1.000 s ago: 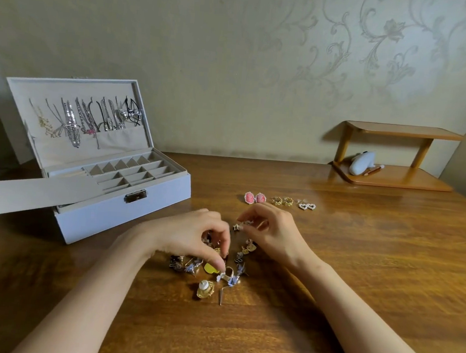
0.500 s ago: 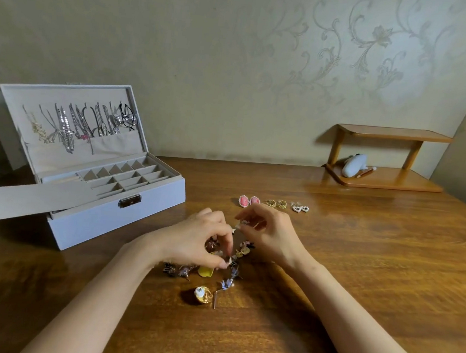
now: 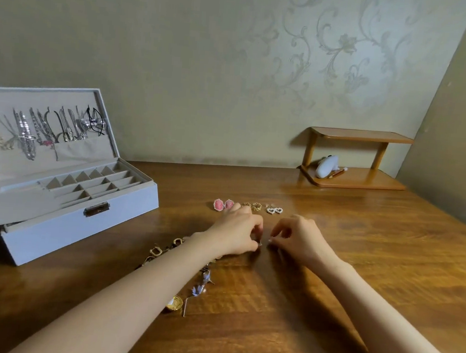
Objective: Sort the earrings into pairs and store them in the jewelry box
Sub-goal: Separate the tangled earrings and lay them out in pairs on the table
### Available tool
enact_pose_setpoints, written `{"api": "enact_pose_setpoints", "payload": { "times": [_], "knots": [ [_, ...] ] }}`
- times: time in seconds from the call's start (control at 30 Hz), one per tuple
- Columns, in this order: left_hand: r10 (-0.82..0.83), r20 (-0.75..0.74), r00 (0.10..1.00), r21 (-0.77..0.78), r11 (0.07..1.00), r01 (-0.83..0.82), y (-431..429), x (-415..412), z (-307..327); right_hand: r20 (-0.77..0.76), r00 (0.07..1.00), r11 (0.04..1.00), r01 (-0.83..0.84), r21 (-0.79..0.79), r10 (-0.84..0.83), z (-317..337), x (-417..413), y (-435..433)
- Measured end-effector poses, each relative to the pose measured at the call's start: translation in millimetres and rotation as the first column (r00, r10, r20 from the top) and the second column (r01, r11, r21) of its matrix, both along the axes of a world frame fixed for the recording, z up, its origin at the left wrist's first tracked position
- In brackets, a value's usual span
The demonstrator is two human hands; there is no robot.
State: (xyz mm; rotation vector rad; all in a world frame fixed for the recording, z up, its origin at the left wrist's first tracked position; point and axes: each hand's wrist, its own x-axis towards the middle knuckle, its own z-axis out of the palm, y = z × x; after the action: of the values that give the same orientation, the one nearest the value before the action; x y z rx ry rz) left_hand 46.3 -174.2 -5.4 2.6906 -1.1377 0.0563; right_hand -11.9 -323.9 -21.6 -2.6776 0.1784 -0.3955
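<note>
Earrings (image 3: pixel 202 283) lie loose under my left forearm, 3 pairs (image 3: pixel 256 206) just past my knuckles, box (image 3: pixel 81 227) off left; left hand (image 3: pixel 235 233) pinches a stud (image 3: pixel 260 243), right hand (image 3: pixel 302 238) curls, hold unclear: light, slippery, likely best gripped by its face, not its thin post.

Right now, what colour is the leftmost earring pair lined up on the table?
Pink oval earrings, clearest in the head view.

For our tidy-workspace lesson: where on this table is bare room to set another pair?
Free: right of the heart earrings, toward the shelf; also between the box and the pink earrings. Crowded: the loose earrings beside the box.
</note>
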Motion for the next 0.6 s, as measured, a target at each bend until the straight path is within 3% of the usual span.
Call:
{"api": "enact_pose_setpoints", "payload": {
  "times": [0.27,0.4,0.6],
  "knots": [
    [0.0,-0.187,0.982,-0.108,0.994,-0.021,-4.2,9.5,-6.5,-0.069,0.993,0.991,-0.089,0.097,0.096,0.8,1.4,-19.4],
    [-0.006,-0.136,0.991,-0.138,0.99,-0.013,-12.3,8.5,-10.7,-0.019,0.997,0.993,-0.074,0.087,0.076,-2.0,6.0,-22.0],
    [0.047,-0.129,0.99,-0.235,0.969,-0.077,-43.1,18.4,-15.2,0.035,0.996,0.993,0.078,0.084,-0.081,-5.9,11.6,-42.5]
  ]
}}
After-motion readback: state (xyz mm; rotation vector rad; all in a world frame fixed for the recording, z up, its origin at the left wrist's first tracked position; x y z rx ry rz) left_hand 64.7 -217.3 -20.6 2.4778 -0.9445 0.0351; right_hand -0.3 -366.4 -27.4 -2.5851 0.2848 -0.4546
